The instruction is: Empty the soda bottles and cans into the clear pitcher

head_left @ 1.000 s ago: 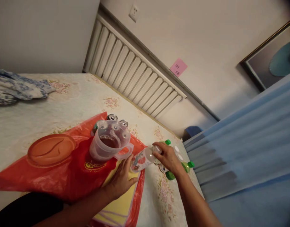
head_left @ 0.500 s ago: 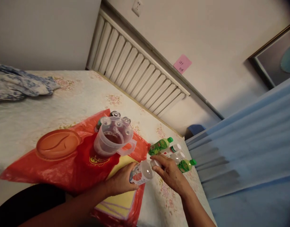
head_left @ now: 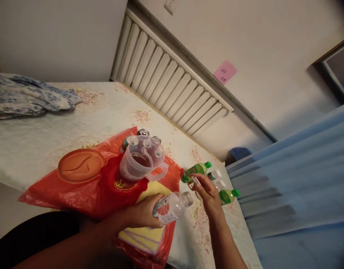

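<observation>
A clear plastic bottle (head_left: pixel 176 204) with a printed fruit label is tilted to the right in my left hand (head_left: pixel 143 212), whose fingers wrap round its body. Its mouth is uncapped. Just beyond the mouth, my right hand (head_left: pixel 209 192) pinches a white bottle cap (head_left: pixel 194 180), partly hidden by the fingers. Behind my left hand stands a translucent jug (head_left: pixel 140 158) with reddish-brown liquid and some foam in it. Its orange-red lid (head_left: pixel 80 165) lies to the left on a red plastic bag (head_left: pixel 48 190).
Green drink bottles (head_left: pixel 196 172) and white-capped bottles (head_left: pixel 215 175) stand past my right hand. Drink cans (head_left: pixel 143 132) sit behind the jug. A yellow sheet (head_left: pixel 143 239) lies under my left hand. A radiator (head_left: pixel 166 71) and blue curtain (head_left: pixel 286 179) border the floral tablecloth (head_left: pixel 104 112).
The white cap has come off the bottle. My right hand has moved up and right with it, while the left still grips the bottle. The view has shifted slightly.
</observation>
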The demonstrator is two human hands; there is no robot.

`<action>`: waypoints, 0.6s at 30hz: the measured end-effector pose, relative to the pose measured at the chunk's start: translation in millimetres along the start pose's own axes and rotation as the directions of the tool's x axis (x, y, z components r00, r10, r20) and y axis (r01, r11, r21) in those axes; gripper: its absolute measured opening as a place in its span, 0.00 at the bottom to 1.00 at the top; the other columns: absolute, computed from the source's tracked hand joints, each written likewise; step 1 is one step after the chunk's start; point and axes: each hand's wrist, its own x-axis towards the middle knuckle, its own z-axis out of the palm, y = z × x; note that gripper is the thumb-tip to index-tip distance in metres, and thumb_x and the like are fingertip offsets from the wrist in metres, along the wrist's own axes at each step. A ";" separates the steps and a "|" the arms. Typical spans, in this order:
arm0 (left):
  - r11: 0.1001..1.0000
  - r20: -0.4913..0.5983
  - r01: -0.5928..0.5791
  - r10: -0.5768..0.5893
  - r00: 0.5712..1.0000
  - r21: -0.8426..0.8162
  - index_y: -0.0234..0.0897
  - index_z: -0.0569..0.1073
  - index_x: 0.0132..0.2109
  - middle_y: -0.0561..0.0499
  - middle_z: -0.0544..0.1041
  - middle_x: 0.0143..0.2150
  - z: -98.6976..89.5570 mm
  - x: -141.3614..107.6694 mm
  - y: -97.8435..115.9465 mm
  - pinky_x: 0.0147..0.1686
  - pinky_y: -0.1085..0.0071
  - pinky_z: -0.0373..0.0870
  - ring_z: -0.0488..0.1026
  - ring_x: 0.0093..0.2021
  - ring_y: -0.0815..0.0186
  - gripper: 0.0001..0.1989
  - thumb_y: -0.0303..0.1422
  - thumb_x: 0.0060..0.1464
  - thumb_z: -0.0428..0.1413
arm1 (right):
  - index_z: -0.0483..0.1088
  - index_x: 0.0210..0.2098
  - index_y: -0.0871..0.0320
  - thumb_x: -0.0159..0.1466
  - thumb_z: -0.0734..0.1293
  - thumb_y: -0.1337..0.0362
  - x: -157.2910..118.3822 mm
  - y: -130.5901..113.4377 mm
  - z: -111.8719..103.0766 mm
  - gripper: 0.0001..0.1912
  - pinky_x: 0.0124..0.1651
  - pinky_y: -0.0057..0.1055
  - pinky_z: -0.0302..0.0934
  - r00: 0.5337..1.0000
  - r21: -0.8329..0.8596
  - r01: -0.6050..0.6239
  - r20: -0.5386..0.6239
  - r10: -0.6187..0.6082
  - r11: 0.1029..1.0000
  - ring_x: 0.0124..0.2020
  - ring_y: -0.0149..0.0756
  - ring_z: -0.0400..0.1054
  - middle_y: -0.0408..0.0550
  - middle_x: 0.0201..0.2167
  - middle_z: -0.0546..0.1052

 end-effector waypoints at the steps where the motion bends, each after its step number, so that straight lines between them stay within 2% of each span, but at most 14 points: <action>1: 1.000 0.033 -0.006 0.006 0.999 0.016 0.37 0.72 0.49 0.51 0.75 0.42 -0.2 -0.4 -1.4 0.37 0.66 0.69 0.72 0.40 0.57 0.28 0.32 0.36 0.65 | 0.78 0.47 0.53 0.63 0.70 0.50 0.2 7.6 4.7 0.18 0.39 0.33 0.63 0.998 0.017 -0.055 -0.028 0.056 0.998 0.31 0.36 0.69 0.47 0.37 0.81; 4: 0.998 0.096 -0.007 0.002 0.995 0.055 0.37 0.70 0.50 0.51 0.75 0.43 -0.1 -0.1 -5.9 0.40 0.66 0.69 0.71 0.41 0.58 0.31 0.32 0.34 0.66 | 0.78 0.43 0.56 0.58 0.72 0.45 -1.9 37.8 28.7 0.23 0.30 0.30 0.59 0.970 0.173 -0.236 -0.020 0.243 0.956 0.24 0.34 0.65 0.43 0.24 0.76; 7: 0.999 0.113 -0.003 -0.002 0.994 0.048 0.38 0.69 0.53 0.50 0.75 0.46 0.2 0.1 -9.0 0.43 0.65 0.71 0.72 0.43 0.57 0.35 0.33 0.33 0.67 | 0.77 0.36 0.57 0.50 0.76 0.43 -7.1 67.7 58.8 0.25 0.27 0.29 0.58 0.904 0.365 -0.427 0.150 0.400 0.827 0.22 0.33 0.64 0.44 0.24 0.76; 12: 0.996 0.153 -0.058 0.067 0.986 -0.062 0.40 0.67 0.58 0.49 0.75 0.53 -2.0 -2.0 -9.0 0.51 0.62 0.70 0.72 0.49 0.55 0.42 0.33 0.32 0.68 | 0.75 0.30 0.57 0.48 0.77 0.42 -13.1 88.1 90.9 0.24 0.26 0.30 0.59 0.878 0.366 -0.477 0.223 0.423 0.799 0.21 0.33 0.64 0.42 0.21 0.73; 18: 1.000 0.172 -0.017 0.016 0.985 0.009 0.39 0.70 0.55 0.49 0.76 0.49 -9.0 -5.9 -3.1 0.45 0.63 0.72 0.72 0.47 0.54 0.39 0.36 0.31 0.69 | 0.76 0.29 0.55 0.47 0.77 0.47 -12.9 84.4 105.4 0.19 0.29 0.34 0.63 0.863 0.248 -0.485 0.292 0.413 0.838 0.24 0.39 0.69 0.45 0.20 0.73</action>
